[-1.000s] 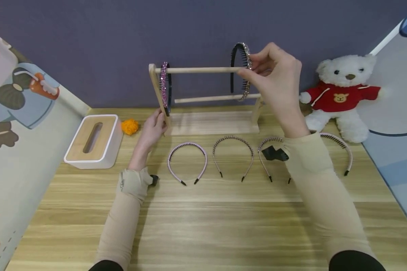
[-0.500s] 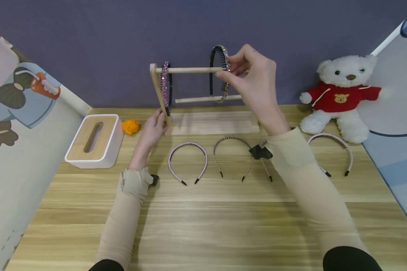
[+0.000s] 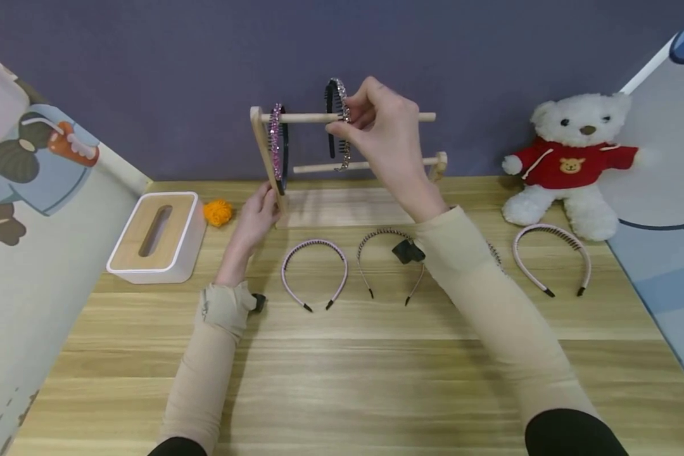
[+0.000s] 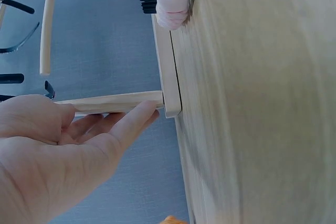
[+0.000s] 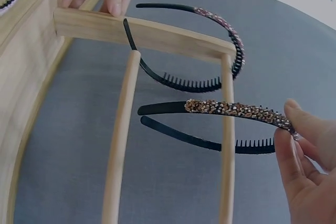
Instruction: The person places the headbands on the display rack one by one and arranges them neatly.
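your right hand (image 3: 386,132) pinches the silver-gold headband (image 5: 231,108) around the top bar (image 3: 308,118) of the rack (image 3: 336,207), right of the pink headband (image 3: 275,145); your left hand (image 3: 254,216) grips the rack by its side post (image 3: 263,142).

The silver-studded headband (image 5: 231,108) has moved left along the upper rod of the wooden rack (image 3: 330,208), from near the rack's right end to around its middle. The right hand (image 3: 384,123) pinching it has travelled too, uncovering the rack's right post (image 3: 440,163).
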Available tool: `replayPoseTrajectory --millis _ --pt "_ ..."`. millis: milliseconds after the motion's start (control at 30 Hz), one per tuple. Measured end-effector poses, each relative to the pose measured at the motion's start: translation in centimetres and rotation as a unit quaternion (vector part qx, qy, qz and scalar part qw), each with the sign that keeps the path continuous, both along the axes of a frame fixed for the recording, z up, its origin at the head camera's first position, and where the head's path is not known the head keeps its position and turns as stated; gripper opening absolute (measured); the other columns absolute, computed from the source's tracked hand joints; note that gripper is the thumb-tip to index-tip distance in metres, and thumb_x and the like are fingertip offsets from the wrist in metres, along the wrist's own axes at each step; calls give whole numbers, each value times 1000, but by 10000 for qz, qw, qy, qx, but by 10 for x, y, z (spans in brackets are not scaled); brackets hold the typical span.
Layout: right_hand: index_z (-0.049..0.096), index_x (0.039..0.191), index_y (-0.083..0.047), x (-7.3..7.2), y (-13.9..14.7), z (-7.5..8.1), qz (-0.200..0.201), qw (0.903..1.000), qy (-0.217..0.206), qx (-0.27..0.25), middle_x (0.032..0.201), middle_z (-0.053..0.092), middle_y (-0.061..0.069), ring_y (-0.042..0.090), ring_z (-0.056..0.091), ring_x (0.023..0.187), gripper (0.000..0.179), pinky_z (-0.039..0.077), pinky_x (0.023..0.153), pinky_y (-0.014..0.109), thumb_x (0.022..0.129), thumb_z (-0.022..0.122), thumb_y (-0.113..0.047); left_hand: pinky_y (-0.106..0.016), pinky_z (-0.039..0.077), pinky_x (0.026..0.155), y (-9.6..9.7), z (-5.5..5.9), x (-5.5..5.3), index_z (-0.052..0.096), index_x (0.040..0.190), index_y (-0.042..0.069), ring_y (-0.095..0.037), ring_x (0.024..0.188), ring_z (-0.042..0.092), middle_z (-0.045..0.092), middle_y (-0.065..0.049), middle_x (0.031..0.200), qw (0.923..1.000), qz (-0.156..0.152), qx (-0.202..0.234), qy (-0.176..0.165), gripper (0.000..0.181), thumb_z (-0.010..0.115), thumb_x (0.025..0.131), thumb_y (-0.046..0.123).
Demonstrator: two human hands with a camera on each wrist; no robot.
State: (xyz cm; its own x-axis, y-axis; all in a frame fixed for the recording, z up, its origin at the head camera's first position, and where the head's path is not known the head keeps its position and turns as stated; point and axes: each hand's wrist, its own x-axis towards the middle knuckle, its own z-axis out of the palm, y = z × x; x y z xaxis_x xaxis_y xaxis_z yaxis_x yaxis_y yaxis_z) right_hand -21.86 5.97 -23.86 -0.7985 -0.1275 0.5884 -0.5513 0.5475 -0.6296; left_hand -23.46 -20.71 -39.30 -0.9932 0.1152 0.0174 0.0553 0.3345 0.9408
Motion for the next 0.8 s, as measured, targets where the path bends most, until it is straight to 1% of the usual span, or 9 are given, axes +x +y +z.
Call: replayPoseTrajectory --millis 67,200,233,367,433,567,633,733,800 --pt "70 111 3 -3 -4 -3 33 10000 -3 19 101 74 11 17 72 90 35 60 83 21 92 88 -20 -27 51 77 0 0 1 35 167 4 -33 108 56 57 -32 143 10000 -26 9 -42 52 31 120 26" --pt "69 110 4 -6 -11 -7 111 9999 -7 -11 100 74 12 18 72 89 36 61 82 21 91 88 -19 -28 51 77 0 0 1 35 167 5 -31 105 56 58 -32 141 10000 -23 -24 -63 53 30 120 28" --pt "69 110 4 -7 -13 -8 125 9999 -14 -19 100 74 12 18 71 89 35 61 82 21 90 89 -18 -28 52 79 1 1 1 35 167 5 -31 106 56 58 -31 141 10000 -19 -35 -56 53 30 120 28" --pt "69 108 4 -9 -19 -11 167 9998 -76 -41 100 74 12 18 71 89 35 61 81 21 89 89 -18 -36 54 93 1 2 2 36 166 5 -35 122 56 58 -31 143 10000 -5 -14 -70 52 32 120 29" --pt "69 107 3 -10 -23 -13 169 9998 -101 1 101 74 11 18 71 89 35 60 81 20 89 89 -19 -32 54 88 1 1 1 37 166 5 -34 115 57 58 -31 140 10000 -10 -25 -62 52 32 120 29" --pt "69 107 2 -13 -29 -19 168 9997 -76 146 100 74 11 18 71 89 36 60 81 19 88 89 -22 -22 48 73 1 0 2 38 166 5 -23 93 52 59 -32 128 10000 -3 -56 -26 52 31 120 29" --pt "69 107 2 -14 -32 -22 197 9996 -39 201 99 73 11 18 71 89 36 59 80 18 89 89 -22 -22 47 69 2 0 2 38 166 5 -21 88 50 58 -32 125 10000 11 -46 -5 52 31 120 28" --pt "68 106 2 -17 -37 -26 253 9992 24 297 98 72 12 19 71 88 35 60 79 18 90 88 -22 -27 51 75 2 0 2 38 166 5 -23 92 52 58 -32 128 10000 49 -26 -6 51 32 120 27" --pt "67 105 2 -18 -39 -28 280 9990 43 360 98 71 11 19 70 88 35 59 79 18 91 87 -23 -35 54 84 2 0 1 36 166 5 -29 102 54 58 -32 134 10000 58 11 -15 52 32 120 26"
